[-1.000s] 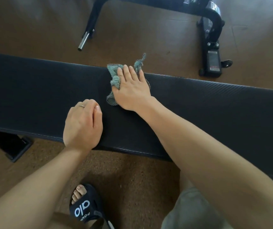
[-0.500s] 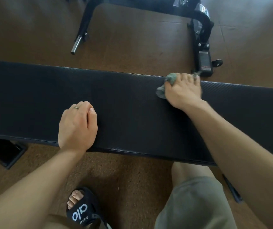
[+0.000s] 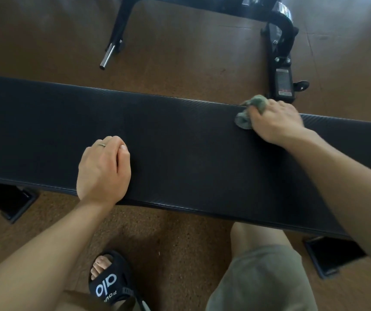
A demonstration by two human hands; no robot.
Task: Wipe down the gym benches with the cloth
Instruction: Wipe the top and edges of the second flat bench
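right hand (image 3: 276, 122): grips crumpled grey-green cloth (image 3: 244, 121) at far edge of long black padded bench (image 3: 180, 142)
left hand (image 3: 103, 169): clenched, empty, resting on bench's near edge

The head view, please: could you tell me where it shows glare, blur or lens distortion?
Head view: the wide lens bows the straight edges of the bench; pale glare washes the floor at the top corners; the cloth and right hand look slightly soft, while the left hand is sharp.
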